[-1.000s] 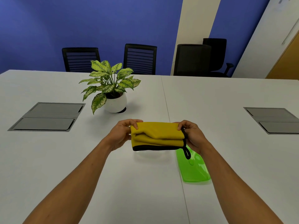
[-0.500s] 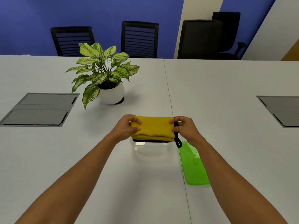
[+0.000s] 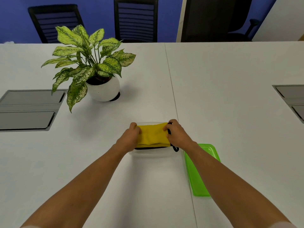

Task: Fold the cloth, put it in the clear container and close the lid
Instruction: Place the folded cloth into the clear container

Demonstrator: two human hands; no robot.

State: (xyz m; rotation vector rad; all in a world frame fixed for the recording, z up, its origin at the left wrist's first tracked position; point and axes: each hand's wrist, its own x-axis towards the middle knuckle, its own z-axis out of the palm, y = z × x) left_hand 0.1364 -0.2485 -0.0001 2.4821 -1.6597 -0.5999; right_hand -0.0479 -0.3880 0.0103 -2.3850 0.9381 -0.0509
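head view: the left hand [image 3: 130, 139] and the right hand [image 3: 176, 134] each grip one end of the folded yellow cloth [image 3: 153, 135], fingers curled closed over it. the cloth sits at the mouth of the clear container [image 3: 153, 153] on the white table [image 3: 230, 96], its black edge and loop hanging at the near right rim. the green lid [image 3: 199, 175] lies flat just right of the container, partly under the right forearm. a potted plant [image 3: 92, 66] stands well beyond, to the left.

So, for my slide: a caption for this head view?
Both hands press folded yellow cloth into clear container; green lid lies beside.
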